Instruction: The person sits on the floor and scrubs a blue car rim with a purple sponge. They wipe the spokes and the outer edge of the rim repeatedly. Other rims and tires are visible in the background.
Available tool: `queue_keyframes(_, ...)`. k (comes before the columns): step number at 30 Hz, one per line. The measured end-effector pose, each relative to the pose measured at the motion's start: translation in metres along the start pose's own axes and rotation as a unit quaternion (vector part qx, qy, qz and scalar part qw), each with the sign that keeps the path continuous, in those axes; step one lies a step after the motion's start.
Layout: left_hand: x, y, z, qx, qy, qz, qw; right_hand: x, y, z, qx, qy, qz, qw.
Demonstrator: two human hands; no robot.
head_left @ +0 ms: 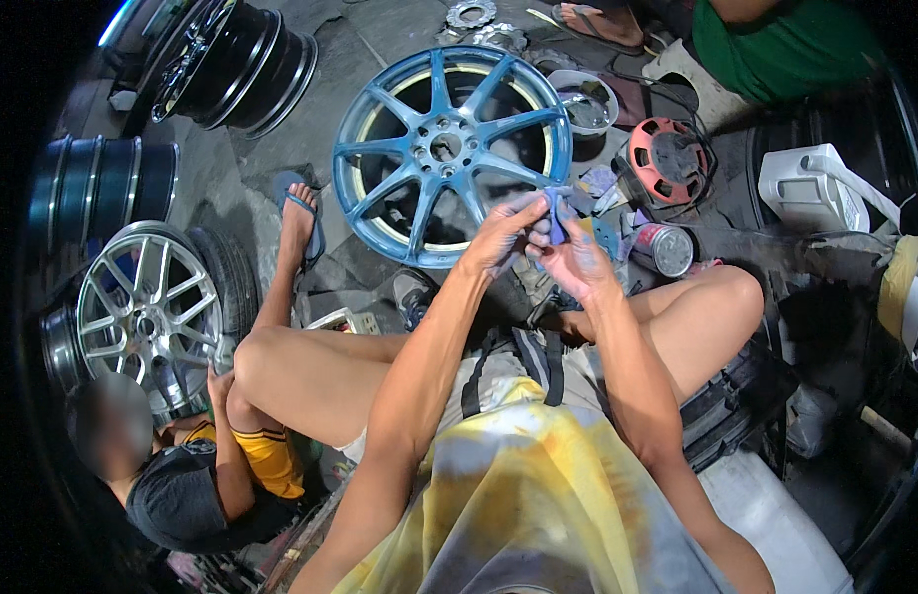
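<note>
My left hand (506,236) and my right hand (580,262) meet in front of me, fingers closed on a small bluish-purple folded piece (557,218). It looks like sandpaper or cloth; the fingers cover much of it. Pale dusty smears coat both hands. Just beyond them lies a blue multi-spoke wheel rim (437,114), face up, with whitish scuffed patches on its spokes and a pale inner ring. My hands are near its lower right edge.
A white tub (611,117), an orange-framed round device (667,163) and an open can (665,249) stand right of the rim. At left, a co-worker (187,485) sits touching a silver rim (147,297). More rims (266,74) stand upper left. Another person's foot (602,25) shows at the top.
</note>
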State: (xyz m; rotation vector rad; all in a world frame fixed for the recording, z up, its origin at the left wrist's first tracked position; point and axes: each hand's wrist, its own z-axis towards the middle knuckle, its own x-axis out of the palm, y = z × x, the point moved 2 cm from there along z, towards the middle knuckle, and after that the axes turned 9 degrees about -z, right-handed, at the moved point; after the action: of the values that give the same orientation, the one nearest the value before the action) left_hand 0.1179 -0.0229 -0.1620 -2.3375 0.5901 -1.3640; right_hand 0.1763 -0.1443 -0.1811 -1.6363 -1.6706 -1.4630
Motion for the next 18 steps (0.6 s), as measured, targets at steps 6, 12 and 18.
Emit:
queue_keyframes(6,-0.02,-0.021,0.018,0.18,-0.078,0.252,0.948,-0.011,-0.031,-0.002,0.072,-0.124,-0.256,0.956)
queue_keyframes(12,-0.016,-0.024,0.036,0.224,-0.153,0.541,0.796,-0.029,-0.074,-0.003,-0.011,-0.073,-0.745,0.662)
queue_keyframes(18,-0.014,-0.009,0.055,0.33,-0.152,0.565,0.741,-0.03,-0.068,-0.005,-0.012,-0.064,-0.773,0.631)
